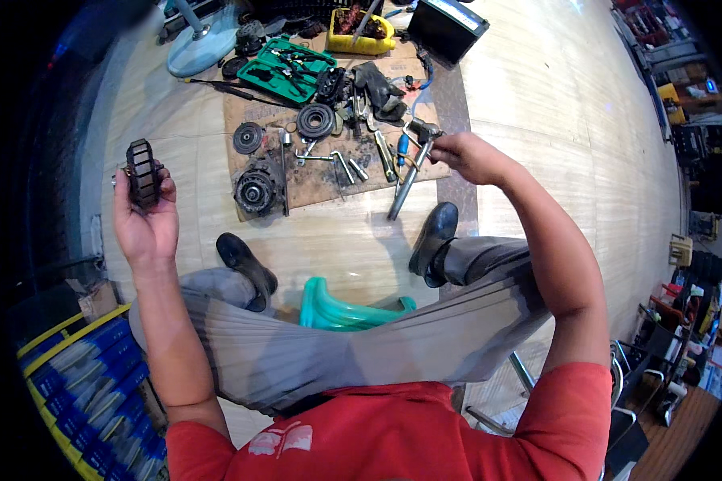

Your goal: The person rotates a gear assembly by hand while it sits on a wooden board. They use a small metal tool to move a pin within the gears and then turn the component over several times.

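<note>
A dark, ribbed, drum-shaped metal part (143,172) is held up in the left hand (146,216), well to the left of the brown mat (329,180) that lies on the wooden floor (537,120). The part is seen as a short black cylinder with evenly spaced slots or fins running around its side, and its surface looks worn and greasy. The fingers of the left hand are closed around its lower half, so the grip is clamped on the part, with the palm turned toward the camera.

A long metal hammer-like tool (409,172) is held near its head by the right hand (473,156), above the right edge of the mat; the fingers are closed on it and the shaft hangs down and to the left, its lower end over the mat's near edge.

On the mat itself, a round pulley-like assembly (257,191) is seen at the near left corner, a grooved black disc (316,120) toward the far side, and a smaller disc (248,137) at the left edge, with loose sockets and wrenches between them. Beyond the mat's far edge, a green tool case (285,70) and a yellow tray (361,36) are set. Nearer than the mat, two black shoes (433,236) are planted on the floor, and a teal plastic stool (341,309) is partly seen between the legs.
</note>
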`<action>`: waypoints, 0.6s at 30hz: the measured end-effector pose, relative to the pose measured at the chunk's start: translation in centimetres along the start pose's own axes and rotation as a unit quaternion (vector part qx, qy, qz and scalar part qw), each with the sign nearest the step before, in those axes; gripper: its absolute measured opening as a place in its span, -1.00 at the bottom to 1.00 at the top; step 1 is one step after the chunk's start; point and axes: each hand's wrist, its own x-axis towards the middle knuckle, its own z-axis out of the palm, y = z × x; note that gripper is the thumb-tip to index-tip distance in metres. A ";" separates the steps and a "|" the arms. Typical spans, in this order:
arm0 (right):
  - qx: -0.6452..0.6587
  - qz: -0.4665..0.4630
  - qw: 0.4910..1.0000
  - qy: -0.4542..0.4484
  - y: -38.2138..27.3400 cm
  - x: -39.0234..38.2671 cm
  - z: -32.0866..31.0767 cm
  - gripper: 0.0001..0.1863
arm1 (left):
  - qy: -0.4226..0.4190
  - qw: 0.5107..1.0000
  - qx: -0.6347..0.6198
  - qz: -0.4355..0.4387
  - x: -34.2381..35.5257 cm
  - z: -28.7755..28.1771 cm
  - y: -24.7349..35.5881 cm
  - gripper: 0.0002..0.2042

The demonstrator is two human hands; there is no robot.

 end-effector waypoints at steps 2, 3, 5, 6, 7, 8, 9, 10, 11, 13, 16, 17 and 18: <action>0.081 0.043 0.995 0.037 -1.1 -0.8 -1.8 -0.73 | -0.001 1.000 -0.023 -0.007 -0.1 -0.6 0.2 -0.67; 0.122 0.063 0.989 0.061 -0.8 -1.2 -2.3 -0.72 | -0.003 0.999 -0.035 -0.011 0.0 -0.7 0.3 -0.67; 0.210 0.071 0.972 0.080 -1.4 -1.6 -3.5 -0.70 | 0.027 0.999 -0.025 -0.008 0.0 0.1 0.1 -0.68; 0.263 0.072 0.959 0.078 -1.9 -2.1 -3.7 -0.69 | 0.027 0.999 -0.031 -0.009 0.1 -0.1 0.0 -0.68; 0.240 0.067 0.965 0.080 -2.0 -2.2 -3.9 -0.69 | 0.025 0.999 -0.039 -0.005 0.1 0.0 0.2 -0.68; 0.217 0.059 0.971 0.079 -1.6 -2.2 -4.1 -0.69 | 0.035 0.999 -0.040 0.003 0.1 0.0 0.2 -0.69; 0.195 0.051 0.976 0.077 -1.2 -2.2 -4.3 -0.69 | 0.030 0.998 -0.056 -0.007 0.3 -0.3 -0.2 -0.68; 0.171 0.043 0.982 0.072 -1.1 -2.0 -4.7 -0.69 | 0.026 0.997 -0.067 -0.008 0.5 -1.0 -0.1 -0.68; 0.133 0.037 0.988 0.062 -0.3 -2.0 -4.9 -0.67 | 0.019 0.997 -0.076 -0.008 0.7 -1.5 0.1 -0.67; 0.088 0.020 0.995 0.047 0.2 -2.0 -5.3 -0.68 | -0.012 0.995 -0.087 -0.040 0.6 -1.0 -0.4 -0.66; 0.036 0.060 0.997 -0.019 0.5 -1.0 -5.1 -0.71 | -0.048 0.996 -0.038 -0.059 0.5 -0.6 -1.3 -0.66; 0.036 0.013 0.999 -0.018 -0.2 -1.0 -4.7 -0.61 | -0.061 0.996 -0.033 -0.062 0.1 -0.3 -1.9 -0.65; 0.006 0.026 0.999 -0.047 -0.8 -0.4 -4.5 -0.31 | -0.081 0.995 -0.021 -0.060 -0.2 0.1 -2.1 -0.64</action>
